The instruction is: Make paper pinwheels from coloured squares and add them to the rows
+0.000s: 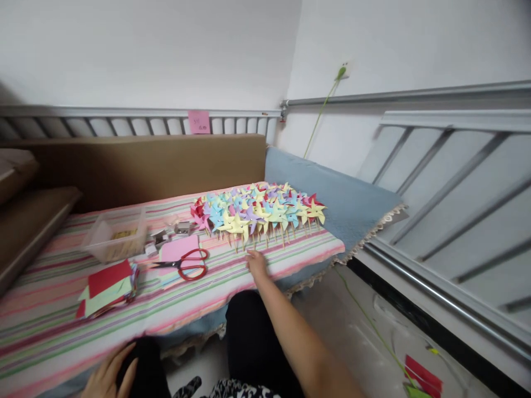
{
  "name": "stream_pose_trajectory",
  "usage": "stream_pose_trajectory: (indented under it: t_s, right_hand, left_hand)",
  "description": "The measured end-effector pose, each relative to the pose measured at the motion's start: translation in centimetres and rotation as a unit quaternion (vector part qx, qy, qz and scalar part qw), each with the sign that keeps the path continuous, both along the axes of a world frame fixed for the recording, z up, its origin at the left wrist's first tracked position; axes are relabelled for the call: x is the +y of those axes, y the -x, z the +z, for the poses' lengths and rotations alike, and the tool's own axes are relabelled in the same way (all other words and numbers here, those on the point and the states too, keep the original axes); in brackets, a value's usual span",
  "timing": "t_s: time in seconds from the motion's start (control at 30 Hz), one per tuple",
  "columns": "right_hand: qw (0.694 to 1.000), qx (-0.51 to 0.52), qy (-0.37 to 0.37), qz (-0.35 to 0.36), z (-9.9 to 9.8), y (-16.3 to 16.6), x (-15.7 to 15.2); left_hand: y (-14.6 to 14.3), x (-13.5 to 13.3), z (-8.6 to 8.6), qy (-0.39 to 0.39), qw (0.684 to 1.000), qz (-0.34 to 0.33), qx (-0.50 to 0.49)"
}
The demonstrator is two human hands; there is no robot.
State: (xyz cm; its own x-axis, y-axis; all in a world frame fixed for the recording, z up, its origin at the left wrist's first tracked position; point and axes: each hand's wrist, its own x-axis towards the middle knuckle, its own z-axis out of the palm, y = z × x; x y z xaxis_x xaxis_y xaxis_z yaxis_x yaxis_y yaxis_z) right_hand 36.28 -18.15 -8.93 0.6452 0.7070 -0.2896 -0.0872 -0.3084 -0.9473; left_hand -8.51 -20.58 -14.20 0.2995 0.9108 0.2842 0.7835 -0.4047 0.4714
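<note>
Many paper pinwheels (257, 213) on thin wooden sticks lie close together on the striped cloth, in yellow, blue, purple, pink and red. My right hand (258, 264) reaches to the front edge of this group, close to the stick ends. Its fingers are curled together, and whatever may be between them is too small to make out. My left hand (110, 373) rests on my left knee with its fingers spread and nothing in it. Red-handled scissors (193, 265) lie partly on pink paper (178, 249), left of my right hand.
Left of the scissors lies a stack of coloured paper (108, 284). Behind it stands a clear plastic box (114, 235) with thin sticks, beside small metal items (182, 228). A brown board (166, 166) lines the back. Red paper scraps (423, 376) lie on the floor.
</note>
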Motion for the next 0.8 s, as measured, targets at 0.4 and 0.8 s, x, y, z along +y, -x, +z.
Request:
stream_pose_trajectory:
  t_s: [0.4, 0.8]
  right_hand:
    - [0.982, -0.055, -0.118, 0.138, 2.6, 7.7, 0.2]
    - [0.924, -0.087, -0.178, 0.327, 2.9, 15.4, 6.7]
  left_hand:
    - [-3.8, -0.8, 4.5, 0.030, 0.997, 0.044, 0.061]
    - [-1.2, -1.8, 4.6, -0.044, 0.994, 0.096, -0.031]
